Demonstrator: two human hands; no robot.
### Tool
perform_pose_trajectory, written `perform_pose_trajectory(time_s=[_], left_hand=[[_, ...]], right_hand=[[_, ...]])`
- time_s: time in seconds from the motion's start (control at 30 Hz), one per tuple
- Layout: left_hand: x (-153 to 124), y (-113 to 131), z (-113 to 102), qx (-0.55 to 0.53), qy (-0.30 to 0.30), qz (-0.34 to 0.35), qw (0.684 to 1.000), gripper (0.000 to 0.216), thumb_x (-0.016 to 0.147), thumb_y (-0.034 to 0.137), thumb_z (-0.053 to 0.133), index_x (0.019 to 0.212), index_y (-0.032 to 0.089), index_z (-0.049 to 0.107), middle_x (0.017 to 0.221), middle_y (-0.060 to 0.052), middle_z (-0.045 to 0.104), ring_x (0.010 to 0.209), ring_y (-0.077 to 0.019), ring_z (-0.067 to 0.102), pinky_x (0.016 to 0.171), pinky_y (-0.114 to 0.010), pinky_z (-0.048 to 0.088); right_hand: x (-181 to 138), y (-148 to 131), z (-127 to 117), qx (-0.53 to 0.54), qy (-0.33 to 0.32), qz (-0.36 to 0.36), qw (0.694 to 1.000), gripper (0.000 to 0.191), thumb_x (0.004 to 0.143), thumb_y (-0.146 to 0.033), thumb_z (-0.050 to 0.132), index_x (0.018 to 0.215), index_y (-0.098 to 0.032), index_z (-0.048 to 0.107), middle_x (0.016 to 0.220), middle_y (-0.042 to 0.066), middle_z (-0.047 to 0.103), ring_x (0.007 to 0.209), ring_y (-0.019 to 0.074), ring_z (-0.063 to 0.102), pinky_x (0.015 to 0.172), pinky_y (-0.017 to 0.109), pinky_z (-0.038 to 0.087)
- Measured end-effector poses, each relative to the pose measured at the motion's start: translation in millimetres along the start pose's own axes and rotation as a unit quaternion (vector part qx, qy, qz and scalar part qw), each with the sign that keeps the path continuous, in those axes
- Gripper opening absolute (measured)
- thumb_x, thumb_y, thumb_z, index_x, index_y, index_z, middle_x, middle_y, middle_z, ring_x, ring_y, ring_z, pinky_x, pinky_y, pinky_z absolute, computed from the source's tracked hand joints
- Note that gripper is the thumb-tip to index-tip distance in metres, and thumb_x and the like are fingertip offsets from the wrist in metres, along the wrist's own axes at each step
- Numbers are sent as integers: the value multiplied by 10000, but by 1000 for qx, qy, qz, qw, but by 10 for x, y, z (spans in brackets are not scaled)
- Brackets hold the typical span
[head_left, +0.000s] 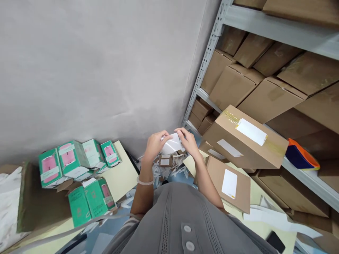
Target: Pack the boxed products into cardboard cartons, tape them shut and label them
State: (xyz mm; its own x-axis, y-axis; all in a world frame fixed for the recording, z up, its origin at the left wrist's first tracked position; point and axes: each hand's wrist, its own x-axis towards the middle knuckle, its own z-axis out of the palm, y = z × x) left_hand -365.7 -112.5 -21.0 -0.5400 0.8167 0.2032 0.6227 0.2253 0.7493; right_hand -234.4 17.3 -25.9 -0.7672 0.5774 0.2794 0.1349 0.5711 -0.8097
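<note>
My left hand [156, 144] and my right hand [188, 140] are in front of me at the middle of the view. Between them they pinch a small glossy white label sheet [172, 144], one hand at each side, with light reflecting off its surface. The thumbs and fingertips close on its upper edges. Below the sheet, a small brown carton with a white label [165, 161] sits low among paper scraps. Right of my right forearm lies a flat cardboard box [215, 173] with a white label on top.
Green and pink boxes [91, 199] stand on the left table [120, 165], beside an open carton [39, 201]. A large labelled carton [246, 141] is stacked at right, before shelving [203, 67] full of boxes. Paper strips [169, 173] litter the floor; a black phone-like object [275, 241] lies lower right.
</note>
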Motion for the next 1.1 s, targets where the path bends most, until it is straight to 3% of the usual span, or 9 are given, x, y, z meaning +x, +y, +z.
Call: perform_pose_trajectory(time_s=[0.1, 0.2, 0.33, 0.47, 0.7, 1.1], left_hand=[[105, 52, 86, 2, -28, 22, 999, 308, 940, 413, 469, 802, 210, 655, 735, 12, 666, 666, -136, 527, 639, -244, 343], [154, 92, 120, 9, -40, 39, 998, 321, 951, 409, 460, 803, 209, 662, 761, 4, 683, 678, -139, 541, 648, -247, 353], [128, 40, 99, 6, -48, 58, 997, 301, 959, 410, 468, 844, 219, 670, 832, -5, 709, 733, -147, 583, 678, -251, 374], [50, -53, 127, -1, -3, 49, 999, 278, 940, 431, 534, 799, 219, 646, 797, 9, 695, 730, -142, 595, 688, -250, 386], [-56, -20, 360, 59, 76, 100, 990, 289, 960, 413, 542, 757, 222, 619, 763, 12, 691, 718, -146, 588, 721, -271, 390], [-204, 63, 701, 112, 89, 176, 974, 353, 1003, 410, 456, 735, 219, 583, 720, -11, 659, 661, -159, 546, 694, -312, 356]], right_hand=[[23, -28, -43, -22, -37, 5, 999, 332, 975, -424, 423, 904, -200, 658, 774, -5, 642, 708, 138, 554, 667, 232, 368], [37, -3, -70, -26, -33, 15, 999, 327, 957, -420, 445, 809, -189, 623, 652, -35, 543, 616, 116, 473, 609, 229, 310], [26, 11, -107, -6, -5, 13, 1000, 338, 941, -436, 455, 770, -184, 603, 619, -45, 480, 589, 105, 420, 591, 228, 290], [-24, 17, -109, 4, 36, 30, 999, 356, 922, -462, 471, 737, -181, 587, 603, -46, 450, 575, 102, 383, 578, 234, 276], [-176, 112, -46, 29, 91, 95, 991, 387, 898, -498, 464, 702, -183, 576, 561, -56, 375, 548, 98, 330, 552, 237, 249], [-475, 319, -45, 75, 141, 180, 971, 417, 852, -560, 449, 644, -201, 495, 536, -55, 359, 532, 99, 313, 527, 237, 236]])
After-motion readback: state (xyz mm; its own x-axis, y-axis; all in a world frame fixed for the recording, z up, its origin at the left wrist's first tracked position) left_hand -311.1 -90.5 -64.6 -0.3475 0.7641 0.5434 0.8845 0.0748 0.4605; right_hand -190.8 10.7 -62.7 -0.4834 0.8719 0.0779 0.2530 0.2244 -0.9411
